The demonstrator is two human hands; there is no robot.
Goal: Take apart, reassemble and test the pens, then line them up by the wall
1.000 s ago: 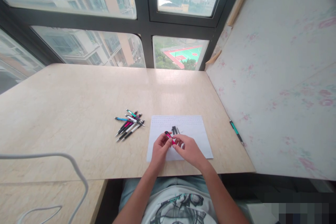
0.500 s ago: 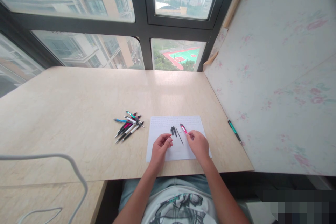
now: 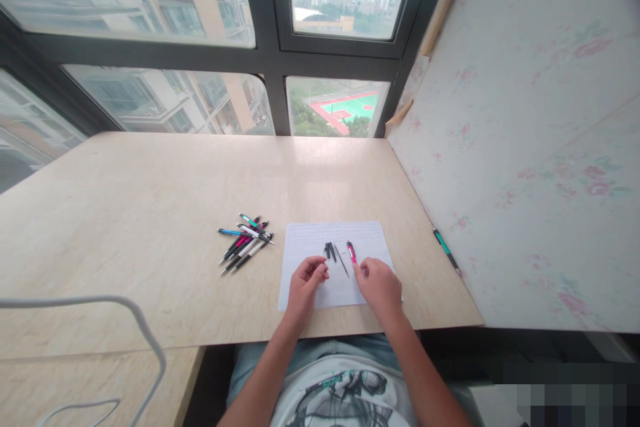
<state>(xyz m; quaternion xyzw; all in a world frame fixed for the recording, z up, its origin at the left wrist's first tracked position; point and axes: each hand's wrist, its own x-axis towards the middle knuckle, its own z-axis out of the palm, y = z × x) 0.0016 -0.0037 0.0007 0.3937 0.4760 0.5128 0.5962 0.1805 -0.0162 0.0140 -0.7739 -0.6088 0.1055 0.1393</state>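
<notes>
A pink pen piece (image 3: 351, 252) lies over a white sheet of paper (image 3: 305, 243) on the pale table (image 3: 150, 213). My right hand (image 3: 379, 285) pinches its near end with curled fingers. My left hand (image 3: 306, 285) rests on the sheet to the left, fingertips pressed together; what they hold, if anything, is too small to make out. Between the hands and a little farther away lie small black pen parts (image 3: 329, 251) and a thin dark refill (image 3: 343, 261).
A heap of several pens (image 3: 247, 240) lies left of the sheet. A teal pen (image 3: 445, 249) rests by the flowered wall panel (image 3: 525, 167) on the right. A white cable (image 3: 145, 327) loops over the near left. Windows (image 3: 200, 13) stand behind the table.
The hands, which held the pink piece together over the sheet, have parted. My right hand carried it right and away, then drew it slightly back down onto the paper.
</notes>
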